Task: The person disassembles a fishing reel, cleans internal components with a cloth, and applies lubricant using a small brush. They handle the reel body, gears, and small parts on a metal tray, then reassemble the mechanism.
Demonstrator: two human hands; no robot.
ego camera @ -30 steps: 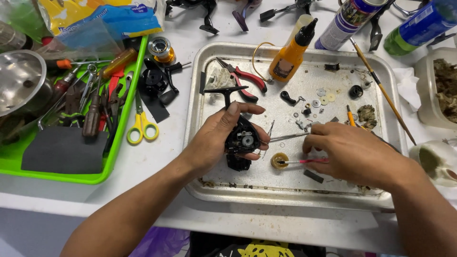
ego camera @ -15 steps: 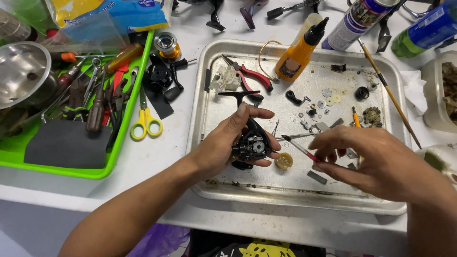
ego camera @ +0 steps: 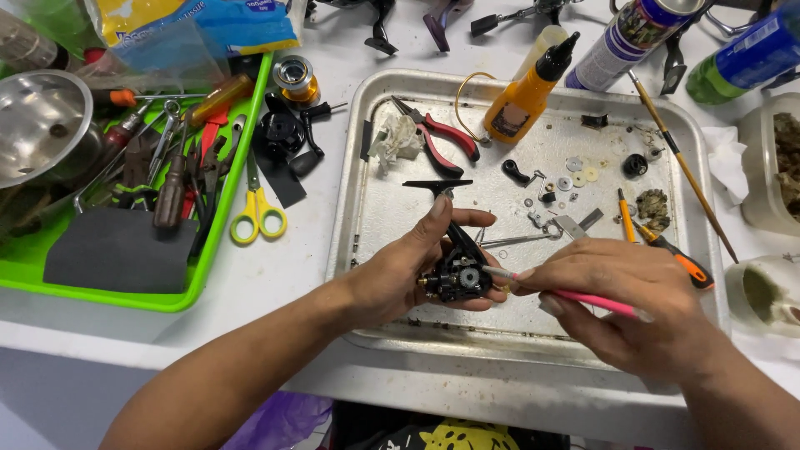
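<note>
My left hand [ego camera: 408, 271] grips a black fishing reel body [ego camera: 457, 275] with its gear side up, held just above the front of a metal tray [ego camera: 367, 167]. My right hand [ego camera: 633, 312] holds a thin pink-handled tool [ego camera: 575, 296] whose pale tip touches the reel's exposed gears. The reel's foot and stem [ego camera: 442, 190] point away from me. Small washers and screws [ego camera: 575, 179] lie loose on the tray beyond my hands.
Red pliers [ego camera: 442, 137], an orange oil bottle [ego camera: 529, 92], an orange screwdriver [ego camera: 667, 246] and a brush [ego camera: 679, 162] are on the tray. A green bin [ego camera: 212, 242] of tools, yellow scissors [ego camera: 257, 212] and a steel bowl [ego camera: 42, 125] sit left. A small cup [ego camera: 762, 296] stands right.
My left hand has lifted and turned the reel toward me. My right hand picked up the pink tool and brought its tip onto the gears.
</note>
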